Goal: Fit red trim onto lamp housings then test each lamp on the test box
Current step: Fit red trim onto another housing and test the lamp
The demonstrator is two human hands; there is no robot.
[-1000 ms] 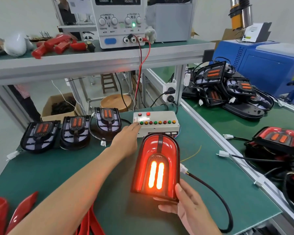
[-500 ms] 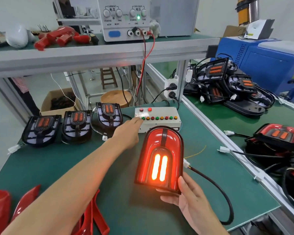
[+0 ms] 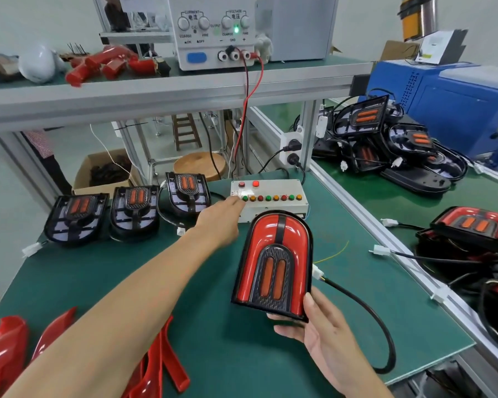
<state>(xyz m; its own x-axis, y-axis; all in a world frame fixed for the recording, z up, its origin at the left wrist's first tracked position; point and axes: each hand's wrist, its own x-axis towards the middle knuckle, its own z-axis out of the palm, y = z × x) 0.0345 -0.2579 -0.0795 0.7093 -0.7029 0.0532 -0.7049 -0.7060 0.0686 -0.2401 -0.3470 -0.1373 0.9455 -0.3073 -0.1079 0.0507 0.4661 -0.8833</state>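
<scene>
Where the green table [image 3: 92,271] ends, an aluminium rail runs along its right edge and the near edge drops off just below my right wrist; bare mat lies between the lamp and the three untrimmed housings [image 3: 133,211] lined up along the far left. Loose red trim pieces [image 3: 167,366] lie at the near left edge. Item held: one lamp [image 3: 273,262], arch-shaped, glossy red trim fitted round a black honeycomb insert with two orange bars, unlit; tilted upright just in front of the test box [image 3: 273,196], its black cable [image 3: 377,326] looping off to the right across the mat. Right hand [image 3: 325,331]: fingers curled under the lamp's lower edge, thumb on its front corner, gripping it. Left hand [image 3: 222,222]: reaching across to the test box, a fingertip at the left end of the row of coloured buttons; whether it presses one I cannot tell.
</scene>
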